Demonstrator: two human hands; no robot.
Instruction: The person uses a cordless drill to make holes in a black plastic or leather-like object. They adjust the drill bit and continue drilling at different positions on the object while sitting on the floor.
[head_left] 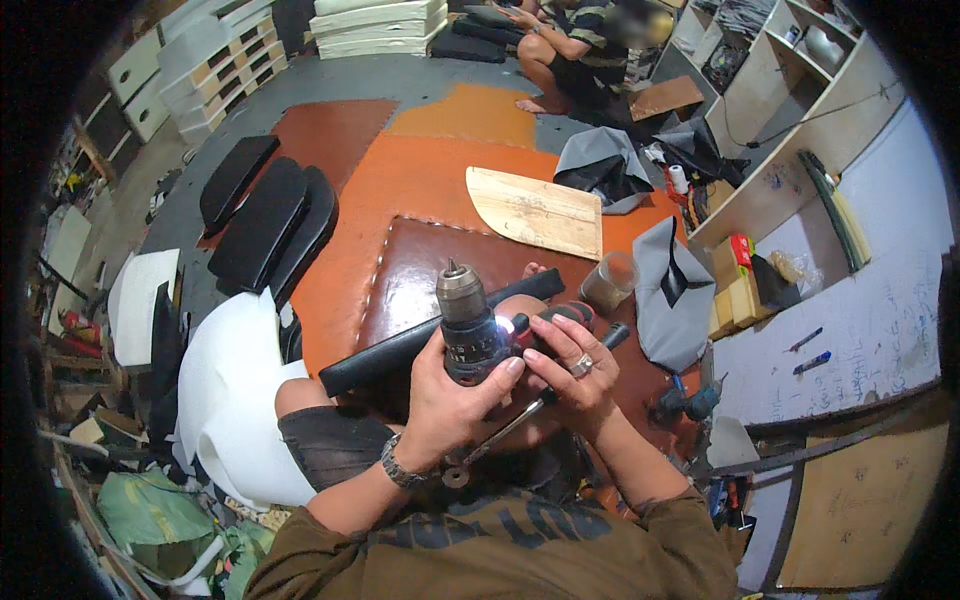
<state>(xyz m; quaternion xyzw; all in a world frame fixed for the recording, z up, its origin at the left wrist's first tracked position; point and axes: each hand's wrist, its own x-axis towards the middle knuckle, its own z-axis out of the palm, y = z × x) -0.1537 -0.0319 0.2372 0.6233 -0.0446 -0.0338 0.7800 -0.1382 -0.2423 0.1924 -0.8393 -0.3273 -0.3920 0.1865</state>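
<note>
Lap: Nearest to me, I see a brown shirt (610, 560) and dark shorts (335, 445) of the seated person.
Metal rod: Below the hands, a metal rod (505, 428) slants across, its black grip toward the right; I cannot tell if it is held.
Left hand: The left hand (450, 395), with a watch (400, 465) on the wrist, has its fingers closed around the drill body.
Right hand: The right hand (575, 370) wears a ring (581, 366); its fingers are bent and close together at the drill's side (what they grip is hidden, so I cannot tell).
Drill: The drill (465, 325) is above the lap, between both hands, its chuck (460, 290) pointing away from the wearer, a white light shining at its side.
Padded bar: Behind the drill, a black padded bar (390, 358) lies diagonally.
Second drill: To the right, I find another drill (690, 403) low beside grey fabric (670, 300).
Covering: Farther, a brown panel (420, 250) lies on orange sheeting (365, 210), with a clear jar (608, 283) and a wooden board (540, 212).
Left side: White foam (235, 365) stands near black cushions (262, 235).
Far end: Another person (575, 50) sits on the floor, near stacked white slabs (380, 28).
</note>
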